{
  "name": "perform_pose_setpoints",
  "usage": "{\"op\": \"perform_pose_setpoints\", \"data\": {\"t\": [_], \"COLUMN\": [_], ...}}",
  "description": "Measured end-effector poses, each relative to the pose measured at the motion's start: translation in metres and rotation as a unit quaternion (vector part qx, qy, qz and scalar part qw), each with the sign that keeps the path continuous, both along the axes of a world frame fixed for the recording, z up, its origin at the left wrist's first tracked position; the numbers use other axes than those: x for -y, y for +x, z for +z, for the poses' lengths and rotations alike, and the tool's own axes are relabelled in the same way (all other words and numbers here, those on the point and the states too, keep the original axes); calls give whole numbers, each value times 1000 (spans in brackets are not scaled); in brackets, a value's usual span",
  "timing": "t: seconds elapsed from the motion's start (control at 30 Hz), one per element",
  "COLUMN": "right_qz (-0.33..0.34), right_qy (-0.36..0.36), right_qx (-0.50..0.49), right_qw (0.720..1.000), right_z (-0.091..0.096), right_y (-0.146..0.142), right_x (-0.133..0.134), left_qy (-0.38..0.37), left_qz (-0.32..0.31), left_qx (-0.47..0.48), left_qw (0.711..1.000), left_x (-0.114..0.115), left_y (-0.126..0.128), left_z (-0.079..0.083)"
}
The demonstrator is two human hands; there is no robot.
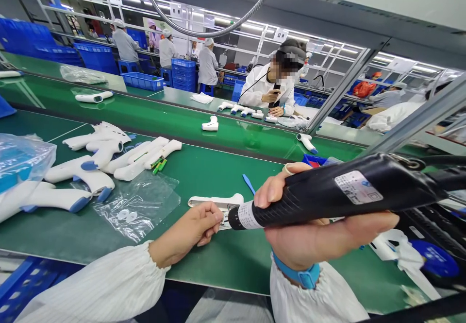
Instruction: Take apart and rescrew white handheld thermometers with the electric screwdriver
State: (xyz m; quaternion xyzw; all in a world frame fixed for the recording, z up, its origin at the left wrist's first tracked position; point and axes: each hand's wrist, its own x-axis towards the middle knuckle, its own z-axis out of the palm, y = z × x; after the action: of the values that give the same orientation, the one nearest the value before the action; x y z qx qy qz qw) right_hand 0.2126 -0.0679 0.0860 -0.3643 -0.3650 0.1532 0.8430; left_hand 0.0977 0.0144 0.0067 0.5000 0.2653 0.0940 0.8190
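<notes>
My right hand (302, 240) is wrapped round a black electric screwdriver (349, 187), which lies almost level with its collar pointing left. At the collar, the fingers of my left hand (196, 226) are closed on a white plastic part (225, 223), mostly hidden behind fingers and tool. The bit is too hidden to make out. Just beyond my left fingers lies a long white housing half (235, 199) on the green bench. A blue stick-like tool (249, 184) rests behind the screwdriver's collar.
White handheld thermometer-like housings (102, 155) are piled at left, beside a clear bag (140, 206) with small round parts. A green conveyor belt (174, 119) crosses behind, carrying several devices. Opposite, a co-worker (269, 82) holds a black tool. A metal post (342, 90) slants at right.
</notes>
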Motion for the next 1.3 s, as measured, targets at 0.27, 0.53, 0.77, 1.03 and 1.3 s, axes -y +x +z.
{"op": "perform_pose_setpoints", "data": {"t": [0.27, 0.53, 0.77, 1.03, 1.3], "right_qz": [65, 84, 135, 180, 116], "right_qy": [-25, -34, -54, -89, -31], "right_qx": [33, 27, 54, 70, 31], "right_qw": [997, 996, 988, 977, 992], "right_z": [-41, -49, -52, -50, -35], "right_y": [5, 5, 3, -4, 3], "right_x": [-11, -13, -17, -29, -11], "left_qy": [-53, 52, 89, 93, 137], "left_qz": [11, -18, -5, -18, -2], "left_qx": [43, -11, -38, -47, -62], "left_qw": [998, 998, 995, 994, 989], "left_x": [-15, -16, -16, -17, -13], "left_y": [-8, -6, -3, 0, -3], "left_z": [-3, -5, -9, -12, 5]}}
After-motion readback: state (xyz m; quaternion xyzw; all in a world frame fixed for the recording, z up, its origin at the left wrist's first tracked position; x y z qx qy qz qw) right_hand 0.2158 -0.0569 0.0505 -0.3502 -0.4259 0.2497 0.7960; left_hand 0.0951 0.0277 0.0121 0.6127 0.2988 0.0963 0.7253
